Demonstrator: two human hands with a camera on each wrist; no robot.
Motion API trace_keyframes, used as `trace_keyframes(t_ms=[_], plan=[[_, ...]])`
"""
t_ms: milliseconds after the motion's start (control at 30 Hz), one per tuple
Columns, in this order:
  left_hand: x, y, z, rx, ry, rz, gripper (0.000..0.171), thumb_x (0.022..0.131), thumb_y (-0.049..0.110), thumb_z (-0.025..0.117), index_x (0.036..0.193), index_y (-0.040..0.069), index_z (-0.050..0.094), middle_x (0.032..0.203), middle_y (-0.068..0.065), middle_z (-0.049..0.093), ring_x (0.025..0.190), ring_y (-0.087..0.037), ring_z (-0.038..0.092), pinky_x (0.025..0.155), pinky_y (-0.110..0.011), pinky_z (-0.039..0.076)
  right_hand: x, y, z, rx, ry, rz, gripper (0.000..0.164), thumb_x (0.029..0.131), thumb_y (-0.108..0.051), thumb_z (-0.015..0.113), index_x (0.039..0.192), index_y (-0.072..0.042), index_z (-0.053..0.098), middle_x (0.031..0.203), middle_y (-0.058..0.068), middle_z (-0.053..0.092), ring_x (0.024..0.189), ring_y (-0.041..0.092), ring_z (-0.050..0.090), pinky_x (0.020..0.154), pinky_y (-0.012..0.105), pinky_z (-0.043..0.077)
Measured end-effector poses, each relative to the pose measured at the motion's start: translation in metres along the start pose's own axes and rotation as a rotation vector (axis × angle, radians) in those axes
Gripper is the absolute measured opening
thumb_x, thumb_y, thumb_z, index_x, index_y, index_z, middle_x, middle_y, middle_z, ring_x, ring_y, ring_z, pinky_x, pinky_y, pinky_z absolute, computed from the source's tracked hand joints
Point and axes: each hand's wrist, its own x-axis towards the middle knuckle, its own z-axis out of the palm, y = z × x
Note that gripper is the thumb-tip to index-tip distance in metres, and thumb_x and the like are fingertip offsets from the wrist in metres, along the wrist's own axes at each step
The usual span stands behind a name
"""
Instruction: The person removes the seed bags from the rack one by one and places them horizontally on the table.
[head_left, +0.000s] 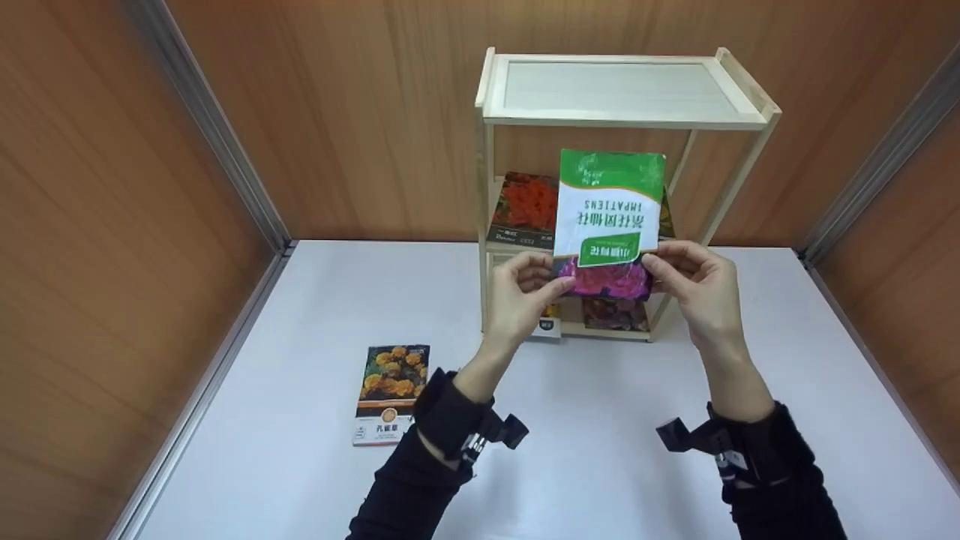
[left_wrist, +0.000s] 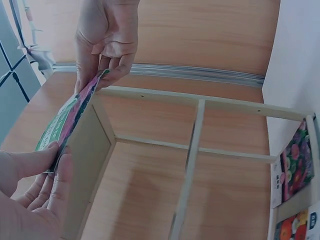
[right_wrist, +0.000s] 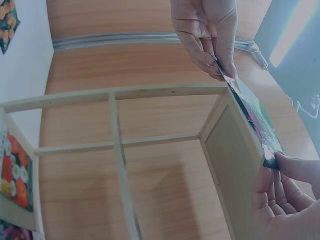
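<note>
Both hands pinch one seed packet [head_left: 609,202], green and white with a pink-flower picture and the word IMPATIENS. Its print is upside down in the head view. The left hand [head_left: 523,300] grips the lower left corner between thumb and fingers. At the lower right corner, the right hand [head_left: 703,289] does the same. The packet is held up in front of a pale wooden rack [head_left: 630,124], hiding part of its middle shelf. Seen nearly edge-on in the left wrist view, the packet [left_wrist: 70,120] spans between the two hands.
A red-flower packet [head_left: 529,202] lies on the rack's middle shelf, and another packet [head_left: 667,217] shows partly behind the held one. Lower down are a dark flower packet [head_left: 615,315] and a partly hidden one [head_left: 550,327]. An orange-flower packet [head_left: 393,386] lies on the white table [head_left: 600,465].
</note>
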Motion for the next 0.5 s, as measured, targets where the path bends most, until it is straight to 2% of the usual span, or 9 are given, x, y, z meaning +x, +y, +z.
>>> trace_keyframes(t_ms=[167,267,333,400,467,500], plan=[[-0.021,-0.021,-0.002,-0.008,0.025,-0.009,0.021,0.071,-0.002,0.071,0.085,-0.010,0.057,0.075,-0.016,0.062,0.064,-0.016,0.059,0.058,-0.028,0.051,-0.019,0.020,0.002,-0.059,0.006,0.054,0.017,0.078,0.005,0.063,0.092,0.015,0.058,0.076,0.005,0.064,0.063,0.012,0.057,0.054,0.021,0.050],[-0.032,-0.035,-0.003,0.001,0.033,-0.040,0.021,0.070,-0.002,0.071,0.084,-0.010,0.057,0.074,-0.016,0.062,0.065,-0.018,0.059,0.058,-0.028,0.052,-0.029,0.034,0.003,-0.063,0.002,0.078,0.017,0.078,0.004,0.063,0.091,0.013,0.059,0.075,0.003,0.064,0.063,0.012,0.058,0.054,0.021,0.050],[-0.039,-0.044,-0.005,0.013,0.037,-0.061,0.021,0.070,-0.001,0.071,0.083,-0.010,0.057,0.074,-0.015,0.062,0.065,-0.018,0.060,0.057,-0.027,0.052,-0.036,0.046,0.004,-0.065,0.003,0.102,0.017,0.078,0.002,0.064,0.091,0.012,0.060,0.076,0.005,0.064,0.063,0.012,0.058,0.054,0.022,0.050],[-0.047,-0.046,-0.006,0.010,0.035,-0.095,0.020,0.071,-0.004,0.070,0.083,-0.011,0.057,0.074,-0.017,0.062,0.066,-0.023,0.061,0.056,-0.027,0.052,-0.043,0.061,0.004,-0.073,0.003,0.141,0.019,0.078,0.000,0.065,0.092,0.011,0.059,0.079,0.011,0.063,0.064,0.015,0.059,0.055,0.024,0.051],[-0.055,-0.046,-0.008,0.019,0.039,-0.133,0.019,0.071,-0.006,0.069,0.084,-0.012,0.056,0.075,-0.019,0.061,0.066,-0.026,0.061,0.056,-0.027,0.052,-0.041,0.127,-0.012,-0.065,-0.016,0.110,0.020,0.079,-0.005,0.066,0.095,0.006,0.061,0.082,0.013,0.063,0.064,0.018,0.060,0.053,0.026,0.051],[-0.059,-0.046,-0.009,0.024,0.041,-0.152,0.019,0.071,-0.007,0.068,0.084,-0.013,0.056,0.076,-0.020,0.061,0.067,-0.028,0.061,0.056,-0.026,0.052,-0.041,0.158,-0.019,-0.012,-0.034,0.098,0.019,0.079,-0.005,0.066,0.096,0.004,0.062,0.083,0.014,0.063,0.065,0.017,0.060,0.054,0.026,0.051]])
